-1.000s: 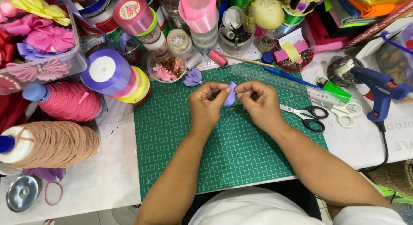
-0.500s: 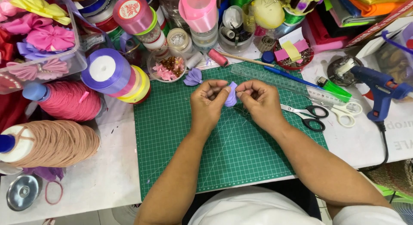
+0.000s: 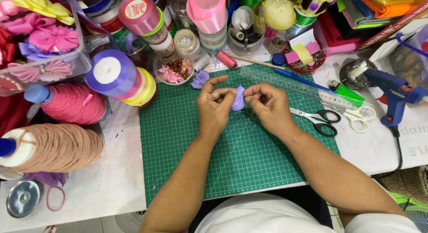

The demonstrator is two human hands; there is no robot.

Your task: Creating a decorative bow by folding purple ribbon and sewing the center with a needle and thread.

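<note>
Purple ribbon petal [image 3: 238,99] sits between both hands, above the green cutting mat [image 3: 232,148]. The left hand [image 3: 215,109] and right hand [image 3: 269,106] pinch it with their fingertips.

Round white-and-red label [image 3: 134,8] tops the pink ribbon spool [image 3: 139,16]

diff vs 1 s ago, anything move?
Left hand lifted its index finger off the purple ribbon petal and stretched it out; thumb and other fingers keep their grip. Right hand stays pinched on the petal. Spare petal, scissors and glue gun unmoved.
</note>
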